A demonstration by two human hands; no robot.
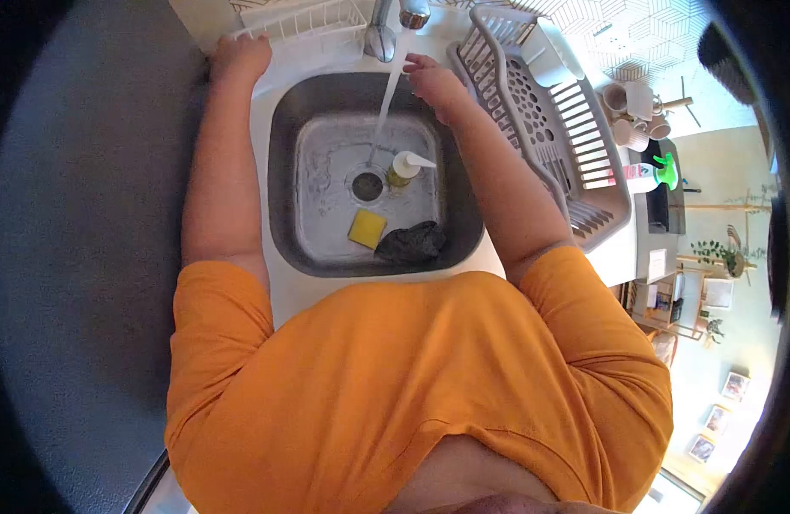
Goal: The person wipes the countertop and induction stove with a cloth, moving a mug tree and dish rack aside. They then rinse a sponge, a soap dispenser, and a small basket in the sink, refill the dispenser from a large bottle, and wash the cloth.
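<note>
Water runs from the faucet (415, 13) in a thin stream into the grey sink (284, 171). At the upper left, my left hand (241, 58) is at the end of a white wire rack (314, 24); its fingers curl over and what they hold, if anything, is hidden. Just right of the stream is my right hand (433, 83), fingers apart and nothing seen in them. In the basin a soap bottle with a white pump (402, 170) stands near the drain (367, 186). A yellow sponge (367, 229) lies beside a dark crumpled cloth (412, 242).
A grey dish rack (575, 150) stands right of the sink. Beyond it are a stand with mugs (637, 116) and a spray bottle with a green head (652, 176). A dark surface (86, 257) rises along the left side.
</note>
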